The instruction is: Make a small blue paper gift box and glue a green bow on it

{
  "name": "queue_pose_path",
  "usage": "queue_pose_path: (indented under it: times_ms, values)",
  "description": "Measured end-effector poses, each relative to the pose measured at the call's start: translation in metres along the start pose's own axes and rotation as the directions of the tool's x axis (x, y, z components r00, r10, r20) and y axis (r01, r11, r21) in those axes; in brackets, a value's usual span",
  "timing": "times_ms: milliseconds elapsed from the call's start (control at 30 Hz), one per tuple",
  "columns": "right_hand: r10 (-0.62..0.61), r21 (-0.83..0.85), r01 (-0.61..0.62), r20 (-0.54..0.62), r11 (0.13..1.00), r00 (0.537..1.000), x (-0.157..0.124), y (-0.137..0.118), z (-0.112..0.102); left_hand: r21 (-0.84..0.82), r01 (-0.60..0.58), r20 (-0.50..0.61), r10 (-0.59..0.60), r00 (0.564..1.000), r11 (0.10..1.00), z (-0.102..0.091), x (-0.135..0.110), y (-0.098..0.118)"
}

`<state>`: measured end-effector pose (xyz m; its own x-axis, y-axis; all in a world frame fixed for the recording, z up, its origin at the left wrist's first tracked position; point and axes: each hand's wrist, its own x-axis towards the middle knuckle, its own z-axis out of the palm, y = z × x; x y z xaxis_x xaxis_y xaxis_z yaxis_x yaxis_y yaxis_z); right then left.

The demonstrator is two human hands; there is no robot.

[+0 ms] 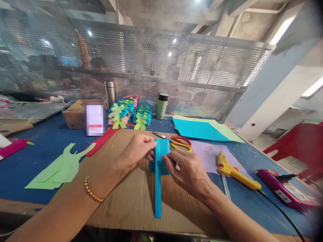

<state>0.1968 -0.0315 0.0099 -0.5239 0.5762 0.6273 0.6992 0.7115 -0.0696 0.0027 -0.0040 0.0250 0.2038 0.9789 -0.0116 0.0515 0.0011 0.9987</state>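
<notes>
Blue paper strip (157, 196) lies upright in the view, against a folded blue panel (165, 148), above the cardboard sheet (121, 205) at the center of the work area. Left grip (138, 149): clamped on the strip's top end, thumb in front. Right grip (189, 169): fingertips at the panel's right edge; whether they pinch it cannot be told.

Handling (judged): light, fairly stiff along its length, easily creased, not slippery. Hold the strip flat by its edges near the top; avoid bending the free lower end. Support the panel at its side edge.

Just beyond the grips: scissors (174, 138) with red and yellow handles. Right: a yellow glue gun (230, 170), partly on a lilac sheet (204, 154); farther out, a magenta power strip (285, 191) with 1 plug fitted. Left: a pale green cutout (58, 171).

Blue surface (15, 174), far side: blue and pink paper items with green leaf shapes (141, 119), 2 drink flasks and a cardboard box (73, 116). Room: a perforated metal screen (141, 60) behind, concrete ceiling beams above, a red chair (297, 144) at right.
</notes>
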Motion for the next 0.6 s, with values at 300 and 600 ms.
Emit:
queue_pose_path:
  times_ms: [300, 600]
  values:
    - [0.329, 0.048, -0.363, 0.323, 0.93, 0.887, 0.002, -0.015, 0.002, -0.04, -0.12, -0.123, 0.114, 0.986, 0.992, 0.001, 0.001, -0.002]
    - [0.394, 0.22, -0.514, 0.424, 0.829, 0.816, 0.003, -0.008, 0.007, -0.006, -0.11, -0.12, 0.109, 0.987, 0.994, 0.001, 0.001, 0.0]
